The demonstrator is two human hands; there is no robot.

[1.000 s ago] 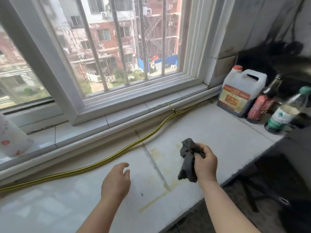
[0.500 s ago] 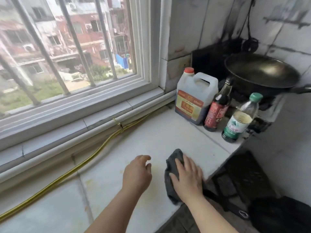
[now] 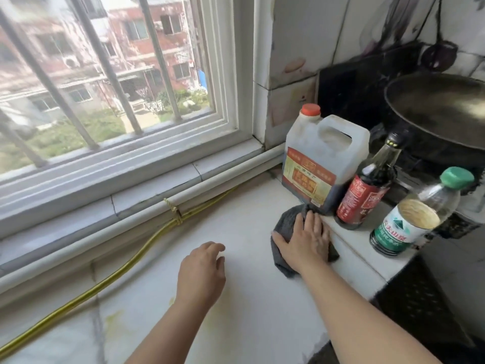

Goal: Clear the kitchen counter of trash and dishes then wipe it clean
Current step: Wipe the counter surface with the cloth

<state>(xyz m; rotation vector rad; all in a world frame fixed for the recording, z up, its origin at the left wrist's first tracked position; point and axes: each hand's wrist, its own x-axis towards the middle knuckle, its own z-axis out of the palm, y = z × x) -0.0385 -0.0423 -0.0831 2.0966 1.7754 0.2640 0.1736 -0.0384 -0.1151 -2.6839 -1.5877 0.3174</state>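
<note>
The white counter (image 3: pixel 249 311) fills the lower half of the frame, bare of dishes, with yellowish stains at lower left not yet wiped; the jug (image 3: pixel 322 158) and two bottles stand at right of centre; the grey cloth (image 3: pixel 284 219) lies just below the jug, touching its base; the right hand (image 3: pixel 304 239) presses it flat, fingers spread wide; the left hand (image 3: pixel 200 274) hovers empty, fingers loosely curled. Best to keep the palm flat, sweep leftward toward the stains, and avoid nudging the bottles.
</note>
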